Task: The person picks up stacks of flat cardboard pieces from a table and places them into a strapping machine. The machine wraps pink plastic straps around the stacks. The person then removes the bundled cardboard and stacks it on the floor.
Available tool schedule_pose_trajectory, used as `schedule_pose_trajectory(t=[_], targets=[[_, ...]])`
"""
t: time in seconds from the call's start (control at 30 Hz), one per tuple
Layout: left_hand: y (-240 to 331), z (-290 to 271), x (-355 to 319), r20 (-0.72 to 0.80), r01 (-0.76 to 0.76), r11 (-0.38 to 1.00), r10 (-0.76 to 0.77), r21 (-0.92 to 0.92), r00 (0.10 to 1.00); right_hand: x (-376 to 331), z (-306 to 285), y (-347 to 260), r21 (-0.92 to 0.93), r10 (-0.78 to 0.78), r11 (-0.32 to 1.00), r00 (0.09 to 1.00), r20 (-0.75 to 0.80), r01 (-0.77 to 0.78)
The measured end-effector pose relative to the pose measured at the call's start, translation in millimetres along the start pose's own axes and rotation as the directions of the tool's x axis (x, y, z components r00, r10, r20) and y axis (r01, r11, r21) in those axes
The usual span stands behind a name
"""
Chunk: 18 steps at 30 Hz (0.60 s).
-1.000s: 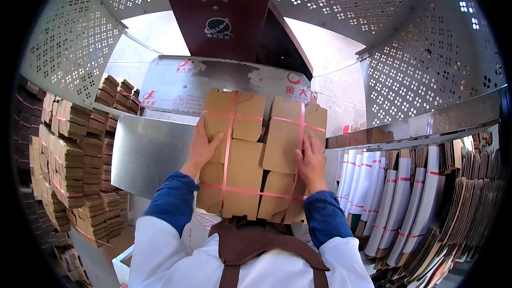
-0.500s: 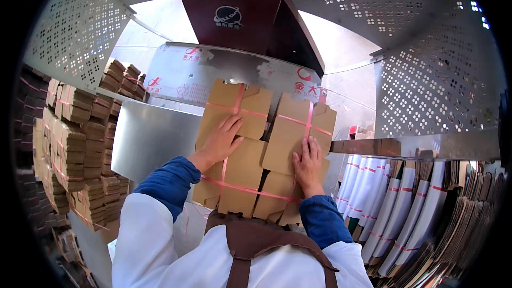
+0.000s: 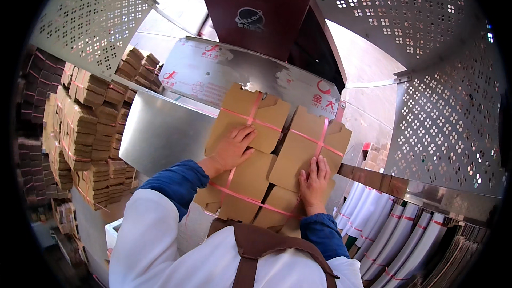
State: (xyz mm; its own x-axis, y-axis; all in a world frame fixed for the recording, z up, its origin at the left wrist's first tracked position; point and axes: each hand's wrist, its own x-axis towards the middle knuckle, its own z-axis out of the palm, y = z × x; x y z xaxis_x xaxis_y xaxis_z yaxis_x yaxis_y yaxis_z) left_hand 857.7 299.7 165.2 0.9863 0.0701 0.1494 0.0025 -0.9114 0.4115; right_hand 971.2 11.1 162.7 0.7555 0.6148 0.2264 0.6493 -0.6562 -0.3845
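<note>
Several tied bundles of flat brown cardboard blanks (image 3: 250, 173) lie close together in front of me, with pink strapping bands (image 3: 320, 141) crossing over them. On the left side, my left hand (image 3: 233, 146) rests palm down, its fingers stretched out just below the band crossing of the far left bundle. My right hand (image 3: 314, 181) lies flat on the right-hand bundle, fingertips at the pink band there. Neither hand grips anything. The bundles' undersides are hidden.
Behind the bundles stands a dark red machine housing (image 3: 256, 5) above a metal plate (image 3: 197, 69). A bare metal sheet (image 3: 160, 133) lies left. Stacked cardboard bundles (image 3: 80, 117) fill the far left. Perforated panels (image 3: 442, 122) surround me; strapped white sheets (image 3: 389, 234) stand lower right.
My view has tilted and turned slightly, so the scene sits further right and lower. Both hands stay at about the same spots on the cardboard bundles.
</note>
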Motion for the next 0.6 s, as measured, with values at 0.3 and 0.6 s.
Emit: schedule_pose_trajectory(t=[0.3, 0.6], targets=[[0.3, -1.5, 5.3, -0.023, -0.004, 0.999, 0.003, -0.037, 1.000, 6.3, 0.5, 4.0, -0.032, -0.016, 0.999, 1.000, -0.007, 0.016], [-1.7, 6.2, -1.6, -0.029, 0.013, 0.999, -0.015, -0.041, 0.999, 5.3, -4.3, -2.8, 0.042, 0.018, 0.999, 1.000, 0.018, -0.018]])
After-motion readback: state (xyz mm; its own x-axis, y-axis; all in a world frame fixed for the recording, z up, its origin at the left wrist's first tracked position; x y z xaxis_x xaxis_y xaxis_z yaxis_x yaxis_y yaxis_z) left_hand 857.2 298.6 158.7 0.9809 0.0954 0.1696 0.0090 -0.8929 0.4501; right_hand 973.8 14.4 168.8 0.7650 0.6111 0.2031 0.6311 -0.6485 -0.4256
